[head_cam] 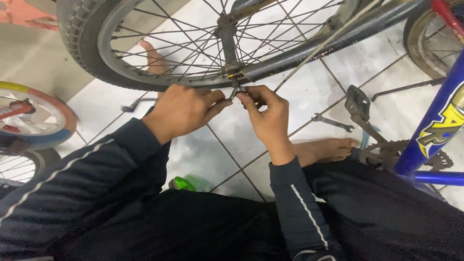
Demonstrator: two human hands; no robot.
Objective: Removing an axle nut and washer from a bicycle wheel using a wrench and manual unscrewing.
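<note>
From the head camera, the left hand (181, 110) and right hand (265, 116) both pinch a small metal tool (235, 92) at the bicycle wheel (159, 43) axle, a wrench (332, 123) lying nearby on the tiled floor (299, 96).

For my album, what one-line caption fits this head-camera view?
Both hands, left hand and right hand, pinch a small metal part at a bicycle wheel.

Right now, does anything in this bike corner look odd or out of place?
A little. A wrench lies loose on the tiled floor beside a bare foot. The blue bike's chainring looks rusty. Both hands, left hand and right hand, pinch a small part at the wheel.
</note>
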